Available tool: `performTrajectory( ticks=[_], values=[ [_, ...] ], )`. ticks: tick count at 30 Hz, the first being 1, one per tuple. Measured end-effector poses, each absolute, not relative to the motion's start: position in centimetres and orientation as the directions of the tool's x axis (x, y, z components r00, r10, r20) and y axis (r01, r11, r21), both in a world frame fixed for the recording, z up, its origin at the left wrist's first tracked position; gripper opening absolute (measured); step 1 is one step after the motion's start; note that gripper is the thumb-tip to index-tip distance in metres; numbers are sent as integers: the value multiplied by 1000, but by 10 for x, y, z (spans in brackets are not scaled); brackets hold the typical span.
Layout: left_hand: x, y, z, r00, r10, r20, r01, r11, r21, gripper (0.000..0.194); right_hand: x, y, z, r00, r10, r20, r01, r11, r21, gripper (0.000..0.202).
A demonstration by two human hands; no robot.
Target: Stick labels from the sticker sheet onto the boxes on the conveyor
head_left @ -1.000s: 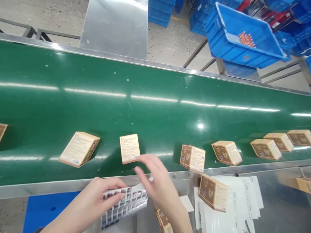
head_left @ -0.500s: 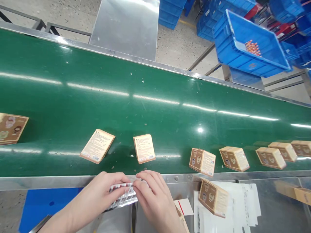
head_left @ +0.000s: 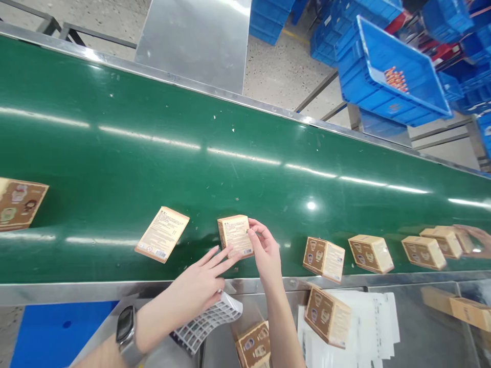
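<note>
In the head view, the right hand (head_left: pixel 266 250) had its thumb and fingers drawn narrow at the right edge of a small box (head_left: pixel 236 235), touching it; whether they gripped it, I could not tell. That box lay on the green belt (head_left: pixel 172 179), near its close edge. The left hand (head_left: pixel 201 286) had its fingers spread wide, tips at the box's near side. Beneath the palm hung a curled sticker sheet (head_left: pixel 209 322); whether the thumb held it was unclear. A watch (head_left: pixel 128 329) circled the left wrist. Another box (head_left: pixel 163 235) lay to the left. At the far right, another person's hand (head_left: pixel 477 237) reached the row of boxes (head_left: pixel 424 253). White bags (head_left: pixel 370 327) lay on the metal table (head_left: pixel 420 327), a brown carton (head_left: pixel 328 316) on top of them.
</note>
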State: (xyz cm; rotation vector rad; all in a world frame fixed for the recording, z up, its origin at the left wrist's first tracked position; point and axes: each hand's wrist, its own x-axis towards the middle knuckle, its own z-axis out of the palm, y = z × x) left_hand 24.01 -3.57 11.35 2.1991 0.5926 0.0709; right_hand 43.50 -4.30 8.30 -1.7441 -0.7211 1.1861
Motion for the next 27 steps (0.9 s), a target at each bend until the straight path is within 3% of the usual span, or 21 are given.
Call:
performTrajectory(
  ticks=[15, 19, 23, 27],
  values=[
    [272, -30, 115, 894, 369, -256, 415, -459, 786, 25, 456, -61, 73, 437, 852, -287, 216, -409, -887, 29],
    [281, -30, 113, 894, 355, -273, 415, -428, 803, 25, 452, -63, 70, 550, 802, -231, 234, -414, -880, 28],
    [289, -27, 110, 901, 340, -268, 394, -390, 832, 25, 456, -57, 60, 664, 722, -194, 178, -405, -897, 55],
    [289, -26, 115, 894, 361, -264, 388, -330, 861, 19, 469, -53, 70, 741, 642, -198, 139, -435, -890, 42]
  ],
)
